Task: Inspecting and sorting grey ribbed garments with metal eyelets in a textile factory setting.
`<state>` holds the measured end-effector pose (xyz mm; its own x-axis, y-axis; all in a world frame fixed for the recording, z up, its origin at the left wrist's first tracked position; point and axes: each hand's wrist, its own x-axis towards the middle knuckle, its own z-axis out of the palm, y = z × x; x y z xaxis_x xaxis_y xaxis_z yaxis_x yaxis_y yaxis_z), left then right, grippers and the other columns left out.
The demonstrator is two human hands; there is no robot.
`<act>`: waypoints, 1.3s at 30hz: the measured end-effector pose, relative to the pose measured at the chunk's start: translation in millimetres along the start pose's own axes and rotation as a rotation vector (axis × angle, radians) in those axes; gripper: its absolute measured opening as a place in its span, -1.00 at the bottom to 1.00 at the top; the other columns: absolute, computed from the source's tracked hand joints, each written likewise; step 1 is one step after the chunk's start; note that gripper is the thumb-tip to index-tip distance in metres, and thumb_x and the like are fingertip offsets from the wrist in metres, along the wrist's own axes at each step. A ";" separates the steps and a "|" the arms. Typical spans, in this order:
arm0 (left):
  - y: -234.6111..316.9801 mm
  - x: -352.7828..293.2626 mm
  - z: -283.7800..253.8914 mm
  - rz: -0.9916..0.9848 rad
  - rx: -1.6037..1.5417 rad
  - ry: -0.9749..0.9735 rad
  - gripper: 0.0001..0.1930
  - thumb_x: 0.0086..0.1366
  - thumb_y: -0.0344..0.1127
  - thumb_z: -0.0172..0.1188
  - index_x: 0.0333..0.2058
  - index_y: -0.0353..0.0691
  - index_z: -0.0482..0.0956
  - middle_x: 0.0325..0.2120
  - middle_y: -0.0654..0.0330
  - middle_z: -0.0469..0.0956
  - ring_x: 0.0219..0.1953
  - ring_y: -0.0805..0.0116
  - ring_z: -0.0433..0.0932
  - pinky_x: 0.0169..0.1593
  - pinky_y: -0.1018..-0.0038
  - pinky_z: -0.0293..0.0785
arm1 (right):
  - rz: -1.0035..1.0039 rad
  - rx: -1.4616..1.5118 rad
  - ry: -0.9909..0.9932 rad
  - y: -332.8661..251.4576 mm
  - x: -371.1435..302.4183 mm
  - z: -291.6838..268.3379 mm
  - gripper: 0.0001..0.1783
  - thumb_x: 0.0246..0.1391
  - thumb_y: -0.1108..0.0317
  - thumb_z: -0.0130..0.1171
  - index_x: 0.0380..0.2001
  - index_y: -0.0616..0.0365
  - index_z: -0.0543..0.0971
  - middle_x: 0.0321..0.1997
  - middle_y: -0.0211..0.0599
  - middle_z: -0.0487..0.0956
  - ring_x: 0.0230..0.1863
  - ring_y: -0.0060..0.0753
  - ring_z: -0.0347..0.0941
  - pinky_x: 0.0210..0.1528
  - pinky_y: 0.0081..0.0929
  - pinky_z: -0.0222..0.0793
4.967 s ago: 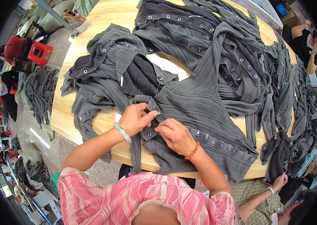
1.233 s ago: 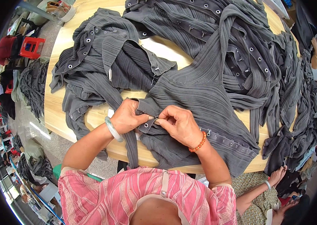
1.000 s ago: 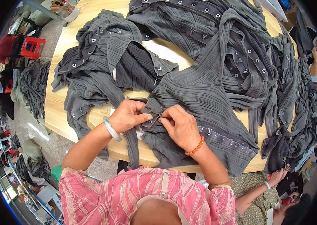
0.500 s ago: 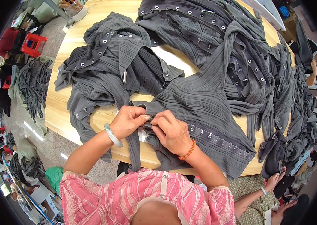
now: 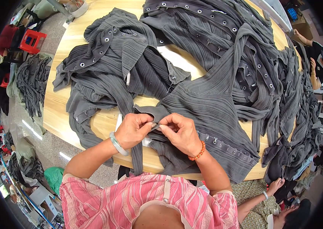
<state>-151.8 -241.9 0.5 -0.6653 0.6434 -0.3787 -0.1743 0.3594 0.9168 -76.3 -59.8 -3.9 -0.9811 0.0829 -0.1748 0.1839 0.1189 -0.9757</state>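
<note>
A dark grey ribbed knit top (image 5: 203, 101) lies spread on the table before me, a dark band with metal hooks (image 5: 228, 145) running along its near edge. Thumb and forefinger of my left hand (image 5: 133, 131) pinch the band's left end. Close against those fingertips, my right hand (image 5: 180, 131) pinches the same strip. Whatever small fastener may sit between the fingers is covered by them. Just left of the hands, a narrow grey knit strip (image 5: 135, 152) hangs over the table's near edge.
More grey knit garments with metal eyelets lie in a heap (image 5: 115, 65) at left and a bigger pile (image 5: 207, 34) behind. The wooden table (image 5: 64, 110) curves at its left. A co-worker's hand (image 5: 275, 186) touches dark cloth at lower right. A red stool (image 5: 32, 40) stands at far left.
My right hand has shifted slightly right, and its thumb and forefinger now pinch the band beside my left fingertips. The co-worker's hand at lower right has moved a little.
</note>
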 end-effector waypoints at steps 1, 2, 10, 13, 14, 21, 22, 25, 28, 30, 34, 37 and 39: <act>-0.3 0.3 -0.5 -0.024 -0.058 -0.027 -0.85 0.26 -0.44 0.06 -0.45 -0.41 0.51 -0.67 0.42 0.37 -0.58 0.70 0.21 -0.56 0.60 0.17 | 0.003 0.002 0.001 -0.7 1.3 -0.8 -0.90 -0.05 0.51 0.25 -0.43 0.31 0.55 -0.51 -0.36 0.52 -0.56 -0.63 0.40 -0.50 -0.61 0.34; -1.2 1.0 -0.8 -0.026 -0.058 -0.031 -0.85 0.26 -0.44 0.06 -0.45 -0.41 0.51 -0.67 0.42 0.37 -0.58 0.70 0.21 -0.56 0.60 0.17 | 0.116 0.063 -0.031 -2.7 3.8 -2.5 -0.89 -0.05 0.49 0.26 -0.44 0.32 0.56 -0.53 -0.37 0.54 -0.56 -0.67 0.40 -0.50 -0.62 0.34; -4.9 4.2 -4.3 -0.093 -0.111 0.036 -0.84 0.28 -0.39 0.09 -0.31 -0.36 0.59 -0.61 0.42 0.44 -0.54 0.67 0.34 -0.49 0.64 0.28 | 0.060 -0.088 0.036 0.6 5.2 4.2 -0.82 -0.08 0.44 0.34 -0.48 0.26 0.52 -0.59 -0.37 0.54 -0.55 -0.69 0.41 -0.49 -0.60 0.38; -8.7 6.5 -7.7 -0.095 -0.044 0.164 -0.84 0.34 -0.35 0.03 -0.27 -0.27 0.56 -0.62 0.46 0.40 -0.60 0.71 0.29 -0.53 0.67 0.24 | -0.188 -0.323 0.225 4.3 -10.8 20.5 -0.79 -0.08 0.50 0.23 -0.31 0.17 0.49 -0.34 -0.17 0.43 -0.33 -0.11 0.47 -0.33 -0.33 0.43; -8.4 8.2 -7.4 -0.080 -0.095 0.174 -0.84 0.36 -0.33 0.01 -0.27 -0.23 0.54 -0.63 0.47 0.38 -0.61 0.72 0.29 -0.54 0.70 0.23 | -0.287 -0.385 0.254 7.9 -16.6 21.9 -0.77 -0.05 0.54 0.16 -0.25 0.17 0.48 -0.25 -0.16 0.41 -0.30 -0.10 0.45 -0.29 -0.30 0.43; -9.5 4.4 -3.2 0.039 -0.089 0.118 -0.80 0.26 -0.43 0.15 -0.14 -0.29 0.47 -0.40 0.34 0.51 -0.39 0.66 0.45 -0.32 0.71 0.37 | -0.473 -0.722 0.339 19.5 -80.3 5.6 -0.41 -0.18 0.29 0.32 0.02 0.04 0.47 0.19 -0.22 0.36 0.25 -0.12 0.24 0.29 -0.06 0.06; 0.4 3.5 10.9 0.109 -0.091 0.145 -0.75 0.22 -0.50 0.18 -0.11 -0.32 0.45 -0.31 0.28 0.54 -0.30 0.61 0.49 -0.22 0.67 0.43 | -0.469 -0.731 0.318 18.1 -85.9 2.7 -0.39 -0.19 0.27 0.33 0.03 0.04 0.46 0.19 -0.21 0.36 0.26 -0.13 0.22 0.31 -0.06 0.02; -20.7 11.0 -9.8 0.103 0.023 0.131 -0.73 0.19 -0.58 0.16 -0.11 -0.36 0.44 -0.25 0.24 0.54 -0.23 0.57 0.49 -0.11 0.65 0.41 | -0.450 -0.713 0.254 34.6 -97.7 -11.9 -0.44 -0.14 0.21 0.32 0.00 0.07 0.47 0.23 -0.21 0.33 0.30 -0.16 0.17 0.34 -0.12 0.00; -28.6 12.0 -30.4 0.091 0.170 0.144 -0.81 0.21 -0.57 0.15 -0.18 -0.33 0.46 -0.42 0.35 0.51 -0.39 0.68 0.43 -0.28 0.72 0.35 | -0.474 -0.713 0.228 44.5 -125.6 -44.5 -0.60 -0.07 0.23 0.28 -0.12 0.10 0.53 0.11 -0.22 0.42 0.22 -0.21 0.26 0.25 -0.24 0.15; -20.5 6.4 -29.8 0.088 0.319 0.210 -0.81 0.23 -0.57 0.12 -0.17 -0.35 0.46 -0.45 0.34 0.47 -0.41 0.66 0.41 -0.33 0.70 0.34 | -0.493 -0.678 0.390 46.0 -152.6 -69.4 -0.77 -0.05 0.29 0.26 -0.28 0.11 0.58 -0.15 -0.31 0.56 -0.03 -0.26 0.44 0.02 -0.30 0.34; 21.6 -9.4 20.7 0.514 0.680 0.470 -0.76 0.24 -0.57 0.10 -0.10 -0.36 0.45 -0.33 0.19 0.47 -0.37 0.47 0.45 -0.26 0.60 0.39 | -0.272 -0.722 0.815 46.2 -204.9 -138.1 -0.85 -0.08 0.48 0.27 -0.36 0.10 0.60 -0.30 -0.30 0.59 -0.34 -0.25 0.50 -0.31 -0.44 0.45; 76.2 -5.4 93.5 0.603 0.714 0.219 -0.79 0.14 -0.60 0.17 -0.21 -0.34 0.50 -0.35 0.13 0.47 -0.34 0.34 0.47 -0.24 0.50 0.42 | -0.048 -0.642 0.808 50.1 -232.8 -174.6 -0.70 -0.12 0.43 0.33 -0.24 0.14 0.57 -0.18 -0.32 0.55 -0.57 -0.48 0.42 -0.48 -0.60 0.38; 90.5 9.2 140.9 0.656 0.681 0.018 -0.81 0.08 -0.58 0.20 -0.28 -0.31 0.53 -0.42 0.12 0.49 -0.40 0.28 0.47 -0.29 0.48 0.41 | 0.024 -0.664 0.752 53.6 -238.3 -183.4 -0.66 -0.11 0.39 0.34 -0.19 0.09 0.56 -0.18 -0.35 0.52 -0.54 -0.43 0.44 -0.47 -0.54 0.38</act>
<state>-71.4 -108.3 62.1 -0.4921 0.8488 0.1935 0.6966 0.2505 0.6723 178.4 108.3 9.7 -0.7258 0.6693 0.1590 0.4249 0.6179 -0.6616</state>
